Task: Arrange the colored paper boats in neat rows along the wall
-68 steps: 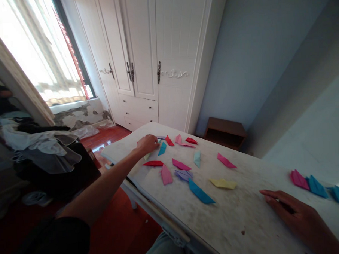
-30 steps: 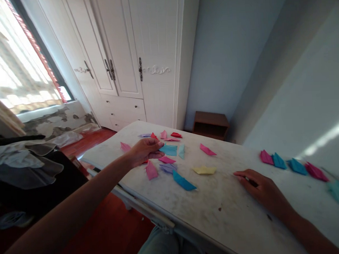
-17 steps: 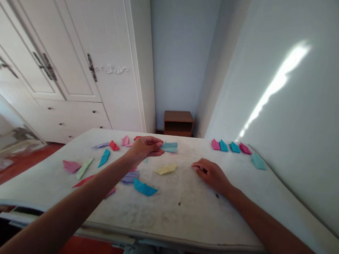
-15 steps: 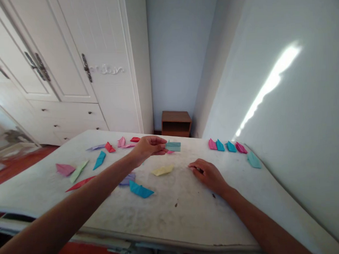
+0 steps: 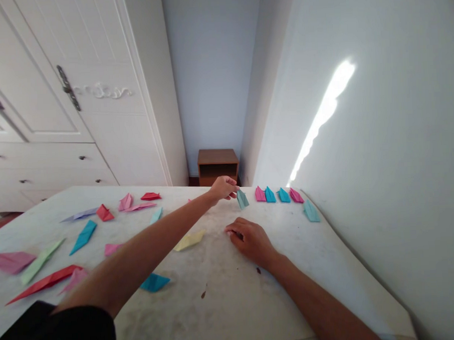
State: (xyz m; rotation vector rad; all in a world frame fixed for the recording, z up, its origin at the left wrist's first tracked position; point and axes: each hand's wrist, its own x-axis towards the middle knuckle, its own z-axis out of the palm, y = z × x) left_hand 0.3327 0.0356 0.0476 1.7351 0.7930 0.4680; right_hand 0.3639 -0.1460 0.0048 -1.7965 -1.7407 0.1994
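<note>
My left hand pinches a pale teal folded paper boat at its upper left edge, above the far part of the white table. My right hand rests on the table nearer to me, its fingers curled closed with nothing visible in them. Right of the held boat, a row along the far edge has a pink paper boat, a blue one, another blue one and a magenta one. A teal boat lies at the row's right end. Left of my right hand is a yellow boat.
Several more folded papers are scattered on the left, among them a red one, a green one and a blue one. My left forearm covers part of them. A wall borders the table's right side; a wardrobe stands behind.
My left hand has moved right with the teal paper boat, which now hangs tilted downward near the row. The view has turned right. My right hand keeps its curled pose on the table.
</note>
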